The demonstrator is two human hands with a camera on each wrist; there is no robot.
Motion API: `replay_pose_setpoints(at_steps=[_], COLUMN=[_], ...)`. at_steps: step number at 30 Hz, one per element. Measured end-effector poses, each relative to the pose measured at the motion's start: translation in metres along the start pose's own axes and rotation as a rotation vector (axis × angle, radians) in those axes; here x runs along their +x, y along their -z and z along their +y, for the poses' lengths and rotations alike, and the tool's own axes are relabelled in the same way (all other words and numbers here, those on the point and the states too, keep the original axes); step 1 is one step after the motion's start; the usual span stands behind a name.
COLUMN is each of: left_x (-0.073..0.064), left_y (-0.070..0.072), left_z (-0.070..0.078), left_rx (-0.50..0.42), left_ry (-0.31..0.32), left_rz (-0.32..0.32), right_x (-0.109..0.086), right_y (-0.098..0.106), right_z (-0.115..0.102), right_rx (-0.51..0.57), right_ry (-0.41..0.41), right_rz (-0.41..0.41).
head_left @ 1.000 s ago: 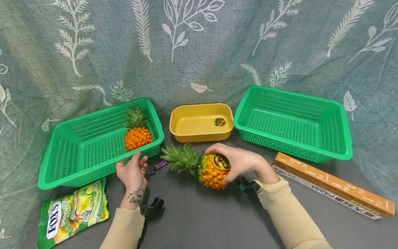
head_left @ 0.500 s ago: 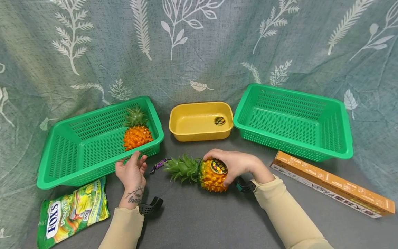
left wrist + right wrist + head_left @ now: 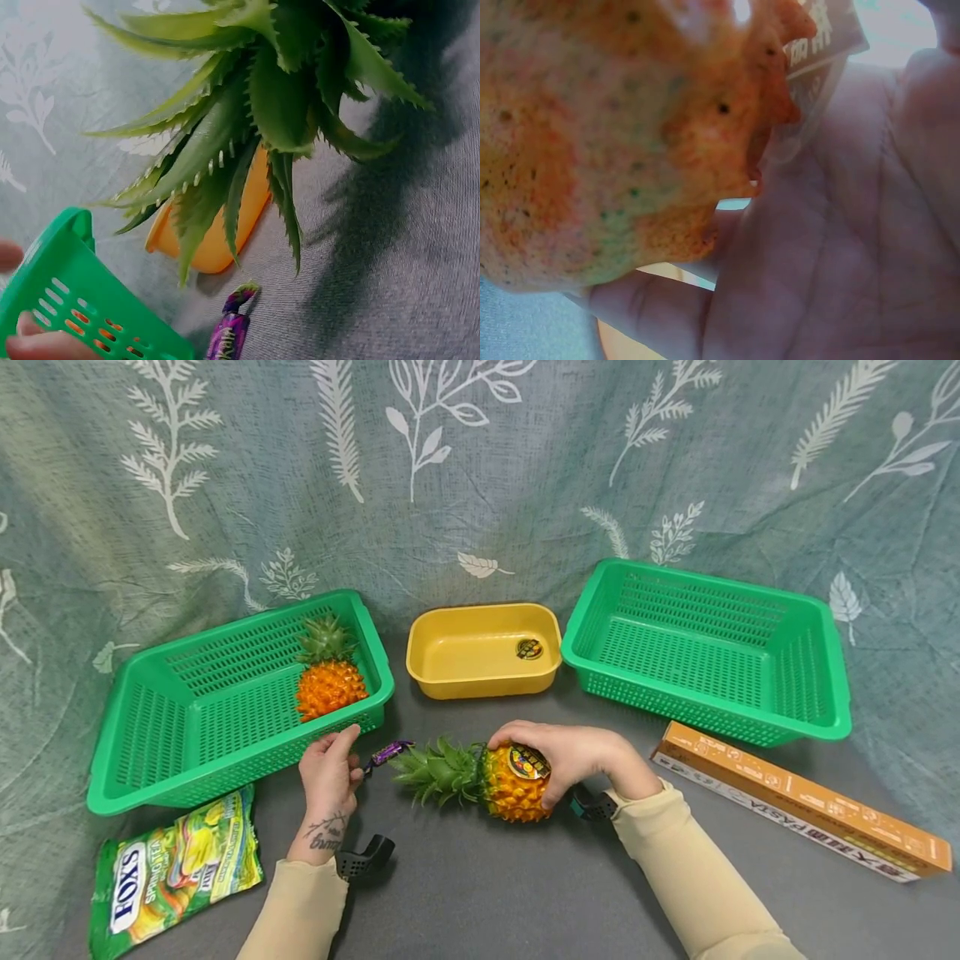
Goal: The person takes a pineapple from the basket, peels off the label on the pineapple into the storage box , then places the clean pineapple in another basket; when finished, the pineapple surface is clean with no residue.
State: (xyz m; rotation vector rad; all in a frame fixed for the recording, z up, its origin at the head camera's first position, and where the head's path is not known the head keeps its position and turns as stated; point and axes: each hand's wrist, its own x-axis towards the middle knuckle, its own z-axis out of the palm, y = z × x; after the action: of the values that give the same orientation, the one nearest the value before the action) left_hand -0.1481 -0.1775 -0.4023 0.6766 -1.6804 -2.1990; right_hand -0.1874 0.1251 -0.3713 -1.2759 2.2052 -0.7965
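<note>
A Fox's Spring Tea bag (image 3: 180,872) lies far left, just beside a green basket (image 3: 217,777) holding an orange pineapple (image 3: 330,689); my left hand (image 3: 327,777), fingers loosely bent round nothing, is near a purple-wrapped candy (image 3: 390,752); next, a stickered pineapple (image 3: 517,797) is on its side over the tabletop (image 3: 487,893), crown leftward, before a yellow tub (image 3: 483,686); my right hand (image 3: 573,760) grips it between thumb and fingers; beyond are a second basket (image 3: 675,706) and a pasta box (image 3: 802,802).

Front pineapple (image 3: 517,795): looked glossy, bumpy plastic.
Right basket (image 3: 660,697): looked perforated plastic.
Yellow tub (image 3: 483,687): looked smooth.
Curtain (image 3: 555,468): looked matt woven cloth.
Sweets bag (image 3: 183,870): looked glossy.
</note>
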Motion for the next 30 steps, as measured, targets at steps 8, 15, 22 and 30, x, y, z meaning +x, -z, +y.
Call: replay_pose_setpoints(at_steps=[8,15,22,30], left_x=[-0.011,-0.019,-0.022,-0.022], left_y=[-0.007,-0.01,-0.012,-0.012], left_z=[-0.001,-0.003,-0.005,-0.007], left_rx=[0.375,0.776,0.934,0.969], left_ry=[-0.347,-0.323,-0.238,-0.288], left_rz=[-0.324,-0.675,-0.773,-0.83], right_x=[-0.001,-0.002,-0.004,-0.009], right_y=[0.0,0.001,0.002,0.005], right_z=[-0.001,-0.003,-0.005,-0.003], right_rx=[0.012,0.014,0.01,0.061], right_ry=[-0.01,-0.026,-0.088,-0.193], right_rz=[-0.011,-0.027,-0.042,0.001])
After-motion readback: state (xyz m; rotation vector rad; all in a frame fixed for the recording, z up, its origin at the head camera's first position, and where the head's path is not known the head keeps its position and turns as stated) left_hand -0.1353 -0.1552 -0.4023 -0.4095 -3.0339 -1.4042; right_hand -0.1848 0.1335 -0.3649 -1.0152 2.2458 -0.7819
